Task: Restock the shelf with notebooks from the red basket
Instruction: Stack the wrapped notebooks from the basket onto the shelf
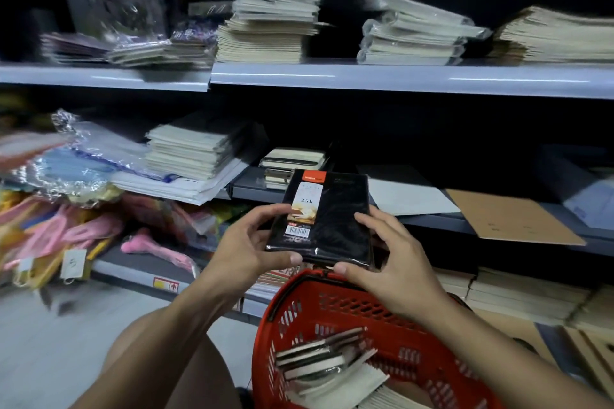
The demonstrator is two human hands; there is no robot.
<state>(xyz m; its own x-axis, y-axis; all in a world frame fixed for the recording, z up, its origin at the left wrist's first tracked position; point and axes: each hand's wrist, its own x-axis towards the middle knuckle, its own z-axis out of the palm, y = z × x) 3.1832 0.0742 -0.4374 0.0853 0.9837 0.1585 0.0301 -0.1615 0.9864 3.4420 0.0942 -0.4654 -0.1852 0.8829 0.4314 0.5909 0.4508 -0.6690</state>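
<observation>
Red basket, nearest the camera at 6 o'clock, held further notebooks lying loose on its floor. Black wrapped notebook, centre frame above the basket rim, was pinched at its near corners by left hand and right hand, thumbs on top. Advice: keep it level and slide it spine-first toward the small stack at 12 o'clock on the middle shelf.
</observation>
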